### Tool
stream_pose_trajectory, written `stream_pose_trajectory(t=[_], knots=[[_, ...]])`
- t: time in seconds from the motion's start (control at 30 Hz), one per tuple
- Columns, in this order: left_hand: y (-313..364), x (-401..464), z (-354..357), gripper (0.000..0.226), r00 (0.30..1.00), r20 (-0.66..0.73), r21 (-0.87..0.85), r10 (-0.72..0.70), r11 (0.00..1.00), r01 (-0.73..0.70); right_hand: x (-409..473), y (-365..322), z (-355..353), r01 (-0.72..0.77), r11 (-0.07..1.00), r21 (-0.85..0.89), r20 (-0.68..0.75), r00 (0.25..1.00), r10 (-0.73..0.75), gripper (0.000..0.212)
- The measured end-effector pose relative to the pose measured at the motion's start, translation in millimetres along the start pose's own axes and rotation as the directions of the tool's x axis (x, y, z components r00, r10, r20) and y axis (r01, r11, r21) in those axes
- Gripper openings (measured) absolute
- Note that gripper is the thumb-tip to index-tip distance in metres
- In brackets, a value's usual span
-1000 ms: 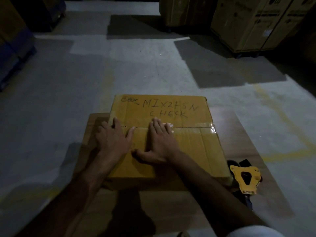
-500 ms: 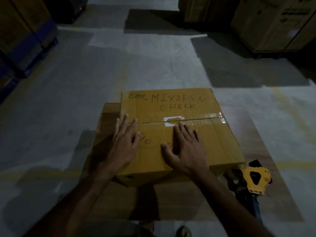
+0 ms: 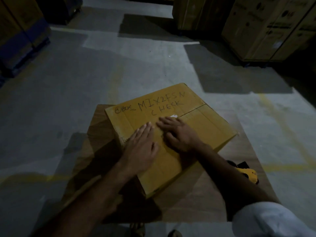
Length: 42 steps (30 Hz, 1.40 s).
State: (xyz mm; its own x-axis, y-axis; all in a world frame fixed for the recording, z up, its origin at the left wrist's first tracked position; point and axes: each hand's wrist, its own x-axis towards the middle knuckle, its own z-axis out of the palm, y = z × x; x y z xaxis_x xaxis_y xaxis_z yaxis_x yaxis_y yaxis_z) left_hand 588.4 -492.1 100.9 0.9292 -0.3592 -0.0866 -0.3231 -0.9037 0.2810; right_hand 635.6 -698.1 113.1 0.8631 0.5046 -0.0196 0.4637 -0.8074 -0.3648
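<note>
The box (image 3: 205, 129) under the left hand (image 3: 142, 147) and right hand (image 3: 179, 132) is yellow-brown, with black handwritten lettering (image 3: 162, 104) beyond the fingertips. A white patch (image 3: 173, 115) shows at the right hand's fingertips. The tape dispenser (image 3: 248, 174), right of the right forearm, is yellow and black. The floor (image 3: 85, 82) is grey with yellow lines (image 3: 290, 166).

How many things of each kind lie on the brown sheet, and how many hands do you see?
Cardboard box: 1
Yellow tape dispenser: 1
Hands: 2 (left hand, right hand)
Total: 4
</note>
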Motion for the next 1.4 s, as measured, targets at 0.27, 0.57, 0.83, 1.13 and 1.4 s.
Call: stream_pose_trajectory(t=[0.27, 0.57, 0.83, 1.13, 1.4], knots=[[-110, -30, -50, 0.075, 0.933, 0.002, -0.106, 0.359, 0.928, -0.357, 4, -27, 24, -0.197, 0.98, 0.04, -0.084, 0.976, 0.2, 0.065], [-100, -18, -40, 0.106, 0.812, -0.022, 0.208, 0.584, 0.797, -0.567, 7, 95, -42, -0.5, 0.84, -0.212, -0.062, 0.864, 0.499, 0.069], [-50, -39, 2, 0.1, 0.873, -0.103, 0.239, 0.477, 0.863, -0.444, -40, -20, 12, -0.126, 0.992, -0.002, 0.083, 0.989, 0.126, 0.08], [86, -23, 39, 0.085, 0.964, -0.117, 0.266, 0.238, 0.943, -0.201, -81, -3, 5, -0.304, 0.94, -0.155, -0.069, 0.952, 0.297, 0.062], [30, 25, 17, 0.075, 0.837, -0.017, 0.075, 0.547, 0.835, -0.545, -137, -12, 53, -0.278, 0.953, -0.121, -0.585, 0.795, 0.157, 0.049]])
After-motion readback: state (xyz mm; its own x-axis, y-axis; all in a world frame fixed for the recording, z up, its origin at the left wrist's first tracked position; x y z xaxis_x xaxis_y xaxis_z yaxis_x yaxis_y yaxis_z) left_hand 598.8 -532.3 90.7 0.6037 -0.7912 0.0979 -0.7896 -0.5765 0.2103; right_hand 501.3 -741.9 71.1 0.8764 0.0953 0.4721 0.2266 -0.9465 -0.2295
